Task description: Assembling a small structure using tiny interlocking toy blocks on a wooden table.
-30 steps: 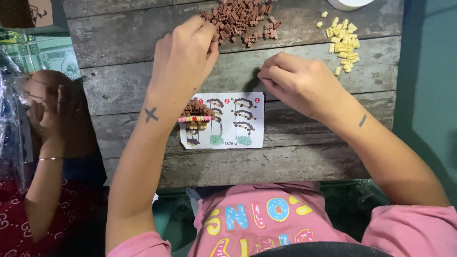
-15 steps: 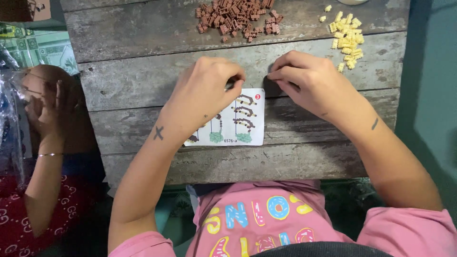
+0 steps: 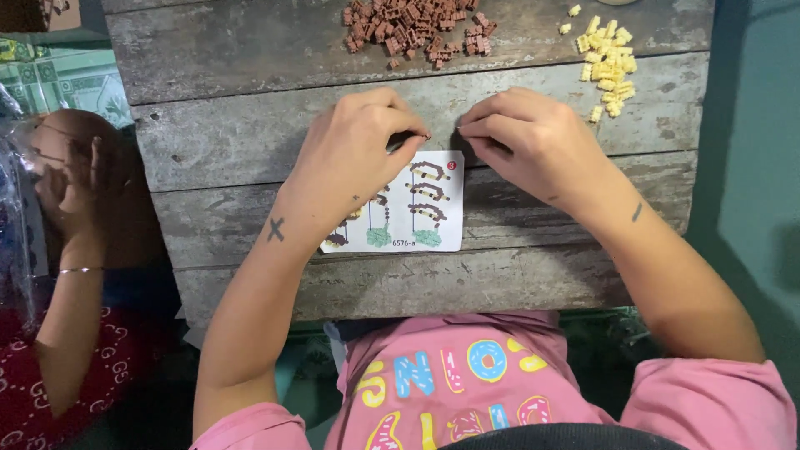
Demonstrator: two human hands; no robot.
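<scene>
Head view: 2 tiny pieces are pinched by the left hand (image 3: 354, 154) and right hand (image 3: 533, 142) above the picture sheet (image 3: 429, 221), which is partly hidden; brown bricks (image 3: 412, 25) and yellow bricks (image 3: 608, 58) are piled behind.

Instruction sheet (image 3: 417, 218) lies on the table (image 3: 233, 167), two brick piles (image 3: 412, 25) behind it

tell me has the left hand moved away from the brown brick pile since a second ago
Yes. The left hand has come back from the brown brick pile, toward the person, and is now over the instruction sheet.
</scene>
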